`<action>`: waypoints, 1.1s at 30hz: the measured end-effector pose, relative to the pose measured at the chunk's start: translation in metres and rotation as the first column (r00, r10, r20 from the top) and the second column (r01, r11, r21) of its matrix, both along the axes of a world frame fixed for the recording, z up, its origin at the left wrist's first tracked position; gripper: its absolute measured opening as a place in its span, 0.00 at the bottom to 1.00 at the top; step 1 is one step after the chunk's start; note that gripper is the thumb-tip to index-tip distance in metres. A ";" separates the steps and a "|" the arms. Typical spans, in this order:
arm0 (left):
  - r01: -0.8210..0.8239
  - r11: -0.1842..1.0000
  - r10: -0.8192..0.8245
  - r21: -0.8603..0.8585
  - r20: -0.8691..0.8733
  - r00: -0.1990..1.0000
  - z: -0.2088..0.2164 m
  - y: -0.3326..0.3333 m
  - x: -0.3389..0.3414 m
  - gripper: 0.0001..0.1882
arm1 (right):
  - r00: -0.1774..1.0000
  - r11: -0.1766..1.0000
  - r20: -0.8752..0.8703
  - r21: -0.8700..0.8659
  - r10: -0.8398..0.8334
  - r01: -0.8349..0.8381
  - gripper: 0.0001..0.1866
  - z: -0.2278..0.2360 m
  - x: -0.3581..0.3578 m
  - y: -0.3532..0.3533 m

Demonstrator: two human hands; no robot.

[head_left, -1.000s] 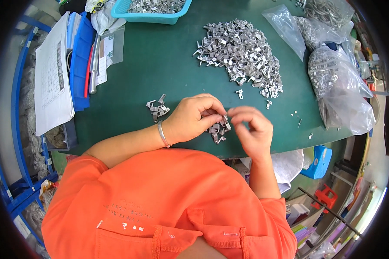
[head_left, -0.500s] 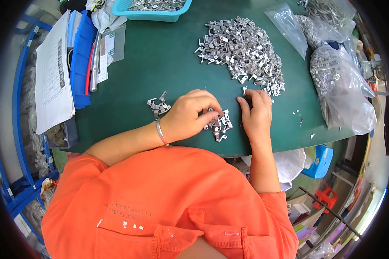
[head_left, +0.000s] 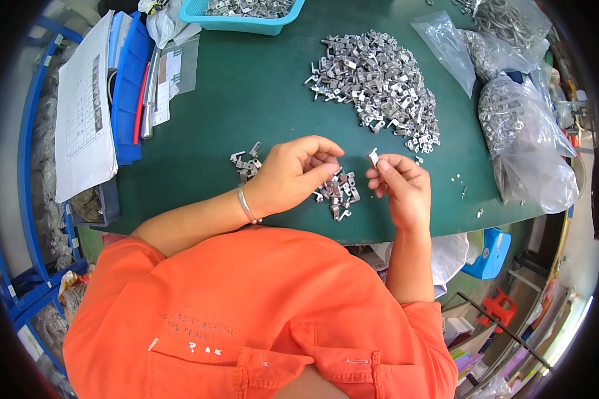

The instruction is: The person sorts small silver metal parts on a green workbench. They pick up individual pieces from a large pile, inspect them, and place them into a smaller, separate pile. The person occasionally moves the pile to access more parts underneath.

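Note:
Between the thumb and fingers of my right hand (head_left: 404, 189) is a small silver metal bracket (head_left: 373, 157), held upright above the green table. My left hand (head_left: 289, 174), with a bangle at the wrist, is curled with its thumb close to the fingers; whatever it may hold is hidden. Just beneath its fingertips lies a small cluster of metal brackets (head_left: 340, 193). Another little group of brackets (head_left: 246, 163) sits on the far side of my left wrist, partly covered by the hand. Beyond my right hand spreads a large heap of the same brackets (head_left: 379, 80).
A light-blue basket (head_left: 246, 25) of metal parts stands at the far edge. Clear plastic bags of parts (head_left: 506, 120) crowd the right side. On the left are a blue file tray (head_left: 128, 100) and printed sheets (head_left: 83, 126). A few tiny bits (head_left: 464, 193) lie near the right edge.
My right hand has drawn back from the edge of the large heap, now with a bracket pinched in it. My left hand stays over the small cluster, its index finger lifted slightly.

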State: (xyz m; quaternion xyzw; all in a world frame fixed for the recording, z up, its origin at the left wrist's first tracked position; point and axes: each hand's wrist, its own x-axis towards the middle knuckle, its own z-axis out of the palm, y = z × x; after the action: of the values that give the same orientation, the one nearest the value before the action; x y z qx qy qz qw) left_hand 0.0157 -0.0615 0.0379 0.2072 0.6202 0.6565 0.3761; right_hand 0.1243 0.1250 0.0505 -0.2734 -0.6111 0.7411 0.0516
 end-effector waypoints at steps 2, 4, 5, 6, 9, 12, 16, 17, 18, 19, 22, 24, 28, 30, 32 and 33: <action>0.097 0.995 -0.097 0.034 -0.005 0.995 0.004 0.002 0.001 0.12 | 0.993 0.993 -0.101 0.107 0.063 -0.052 0.05 0.001 0.005 -0.011; 0.186 0.982 -0.183 0.004 -0.170 0.968 0.005 0.002 0.001 0.12 | 0.925 0.834 -0.232 0.535 0.301 -0.138 0.07 0.001 0.005 -0.015; 0.214 0.976 -0.208 -0.031 -0.406 0.890 0.003 0.002 -0.001 0.11 | 0.911 0.769 -0.195 0.614 0.364 -0.176 0.07 0.002 0.004 -0.014; 0.230 0.971 -0.225 -0.072 -0.616 0.755 -0.001 0.001 -0.001 0.10 | 0.894 0.696 -0.152 0.687 0.422 -0.212 0.08 0.004 0.004 -0.014; 0.208 0.976 -0.193 -0.062 -0.684 0.704 -0.010 0.000 0.003 0.06 | 0.943 0.545 -0.121 0.835 0.309 -0.072 0.07 -0.002 -0.010 -0.003; 0.193 0.980 -0.180 -0.057 -0.678 0.712 -0.006 0.001 0.003 0.05 | 0.971 0.341 -0.206 0.927 0.119 0.155 0.07 -0.023 -0.038 0.008; 0.147 0.988 -0.139 -0.044 -0.663 0.735 0.002 -0.004 0.000 0.05 | 0.991 0.510 -0.113 0.858 0.066 0.064 0.07 -0.039 -0.045 0.021; 0.131 0.991 -0.119 -0.034 -0.676 0.727 0.001 -0.006 -0.002 0.05 | 0.997 0.794 -0.082 0.606 -0.001 0.050 0.07 -0.036 -0.042 0.019; 0.105 0.993 -0.113 -0.050 -0.613 0.782 0.002 -0.008 -0.004 0.04 | 0.998 0.963 -0.026 0.265 -0.050 0.055 0.07 -0.032 -0.038 0.017; 0.083 0.994 -0.106 -0.065 -0.543 0.833 0.002 -0.008 -0.004 0.04 | 0.998 0.999 -0.044 -0.012 -0.054 0.053 0.08 -0.024 -0.034 0.016; 0.062 0.996 -0.083 -0.066 -0.384 0.920 0.002 -0.006 -0.004 0.04 | 0.989 0.871 -0.146 -0.487 -0.018 -0.056 0.08 -0.019 -0.022 0.019; 0.065 0.996 -0.079 -0.061 -0.271 0.959 0.005 -0.001 -0.003 0.05 | 0.984 0.811 -0.178 -0.578 -0.017 -0.090 0.09 -0.016 -0.018 0.018; 0.086 0.992 -0.092 0.095 0.066 0.994 0.002 0.010 -0.001 0.08 | 0.974 0.840 -0.228 -0.525 0.013 -0.134 0.07 -0.011 -0.008 0.009; 0.103 0.987 -0.103 0.126 -0.007 0.995 0.001 0.011 0.001 0.06 | 0.968 0.940 -0.235 -0.303 0.083 -0.154 0.06 -0.008 -0.003 -0.002; 0.154 0.985 -0.136 0.080 -0.189 0.972 0.001 0.009 -0.002 0.05 | 0.924 0.960 -0.267 0.005 0.273 -0.282 0.06 -0.001 -0.002 -0.006; 0.145 0.988 -0.123 0.058 -0.291 0.949 -0.001 0.007 -0.003 0.05 | 0.908 0.940 -0.244 0.116 0.341 -0.321 0.06 0.002 -0.002 -0.005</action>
State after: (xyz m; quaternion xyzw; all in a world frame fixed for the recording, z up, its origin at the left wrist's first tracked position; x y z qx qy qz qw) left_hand 0.0125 -0.0547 0.0368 0.3563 0.6264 0.6163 0.3175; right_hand 0.1226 0.1201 0.0527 -0.0640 -0.6632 0.7455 0.0149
